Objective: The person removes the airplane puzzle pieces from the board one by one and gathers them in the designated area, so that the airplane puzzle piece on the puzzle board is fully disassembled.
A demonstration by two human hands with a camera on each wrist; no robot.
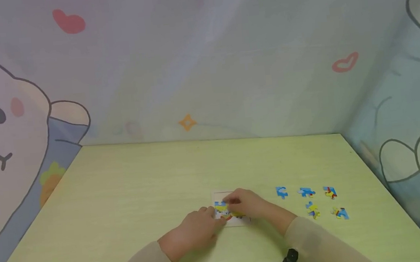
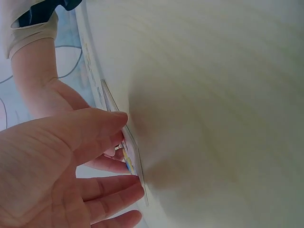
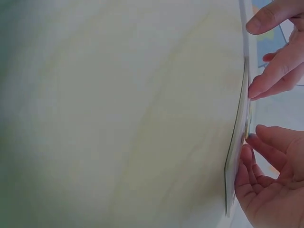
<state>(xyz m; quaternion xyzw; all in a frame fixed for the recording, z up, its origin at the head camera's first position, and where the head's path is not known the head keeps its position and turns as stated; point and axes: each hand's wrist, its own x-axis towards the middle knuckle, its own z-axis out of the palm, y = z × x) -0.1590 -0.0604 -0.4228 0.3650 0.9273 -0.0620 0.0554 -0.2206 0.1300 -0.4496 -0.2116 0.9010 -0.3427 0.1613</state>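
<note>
A small jigsaw puzzle board (image 1: 219, 195) with a pale rim lies on the table, partly hidden under both hands. Blue and yellow puzzle pieces (image 1: 221, 208) fill part of its left side. My left hand (image 1: 196, 229) rests at the board's left edge, its fingers fairly straight and its thumb at the lower left part. From the right, my right hand (image 1: 249, 203) reaches over the board with bent fingers, the fingertips down on the picture. In the right wrist view, the right thumb and index finger come close together at the board (image 3: 232, 171); I cannot tell if they pinch a piece.
To the right of the board lie several loose puzzle pieces, among them a blue one (image 1: 282, 192), a yellow and blue one (image 1: 312, 209) and one (image 1: 340, 213) farther right. A cloth wall with cartoon prints (image 1: 203, 64) borders the pale wood table (image 1: 124, 190).
</note>
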